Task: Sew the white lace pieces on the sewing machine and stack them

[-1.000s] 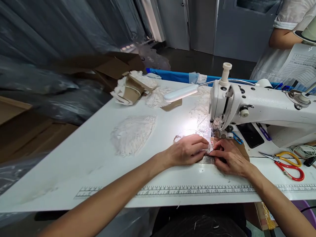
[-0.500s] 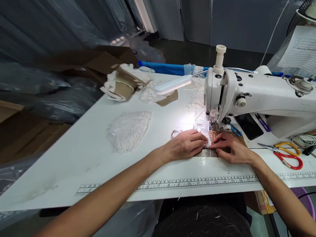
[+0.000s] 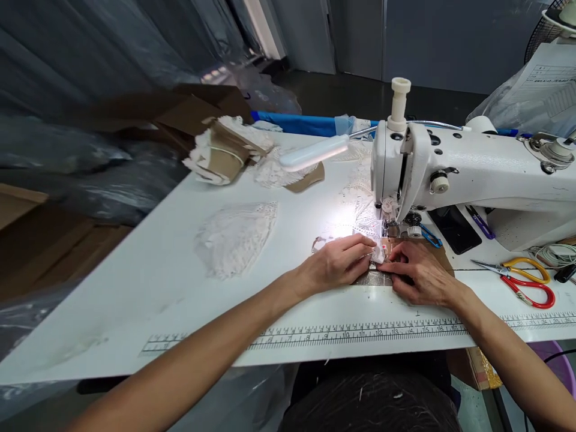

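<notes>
White lace fabric (image 3: 366,219) lies under the needle area of a white sewing machine (image 3: 486,165), brightly lit by its lamp. My left hand (image 3: 344,261) rests on the front of this lace, its fingers bent and pressed together on the edge. Just right of it, my right hand (image 3: 418,275) pinches near the same edge with thumb and fingers close together. The fingertips of both hands almost meet in front of the presser foot (image 3: 392,231). My fingers partly cover the lace and the metal plate (image 3: 374,278) beneath.
Another lace piece (image 3: 238,237) lies flat left of my hands. A tied bundle (image 3: 227,153) and a white lamp (image 3: 314,153) are behind. Scissors (image 3: 522,277), a phone (image 3: 455,231) and blue snips (image 3: 431,235) lie to the right. A ruler strip (image 3: 333,338) runs along the front edge.
My right fingers have shifted slightly left and curled more, near the lace edge. My left fingertips have drawn back a little, so more white fabric shows between the hands.
</notes>
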A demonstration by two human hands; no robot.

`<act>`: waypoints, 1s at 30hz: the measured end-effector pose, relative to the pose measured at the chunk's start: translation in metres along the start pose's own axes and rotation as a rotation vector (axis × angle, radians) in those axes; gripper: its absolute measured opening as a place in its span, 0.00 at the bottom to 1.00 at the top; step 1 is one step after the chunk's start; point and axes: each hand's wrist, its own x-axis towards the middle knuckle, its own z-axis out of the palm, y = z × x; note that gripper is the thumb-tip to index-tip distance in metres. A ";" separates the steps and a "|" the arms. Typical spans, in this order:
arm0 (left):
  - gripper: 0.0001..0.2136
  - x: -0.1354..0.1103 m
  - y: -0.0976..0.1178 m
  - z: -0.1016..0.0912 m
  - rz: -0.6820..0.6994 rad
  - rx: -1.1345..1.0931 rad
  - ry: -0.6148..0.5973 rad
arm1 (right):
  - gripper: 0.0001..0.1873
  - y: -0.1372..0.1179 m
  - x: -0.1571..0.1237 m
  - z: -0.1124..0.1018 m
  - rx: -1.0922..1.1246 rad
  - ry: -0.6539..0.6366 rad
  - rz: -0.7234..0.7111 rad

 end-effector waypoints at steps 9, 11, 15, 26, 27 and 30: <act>0.09 -0.003 -0.004 0.002 0.111 0.094 -0.111 | 0.16 0.000 0.000 0.002 -0.015 0.008 -0.004; 0.09 -0.005 -0.005 0.003 0.114 0.080 -0.122 | 0.16 -0.001 0.000 0.002 -0.011 0.007 -0.004; 0.08 -0.007 -0.005 0.005 0.115 0.065 -0.119 | 0.16 -0.001 0.001 0.002 -0.008 0.016 -0.004; 0.09 -0.006 0.000 0.004 0.134 0.151 -0.143 | 0.17 -0.001 0.001 -0.003 0.106 -0.001 0.052; 0.09 -0.006 0.000 0.004 0.135 0.163 -0.148 | 0.19 0.000 0.001 -0.003 0.130 0.004 0.079; 0.08 -0.006 0.001 0.003 0.144 0.166 -0.129 | 0.22 0.005 0.000 0.000 0.131 0.035 0.122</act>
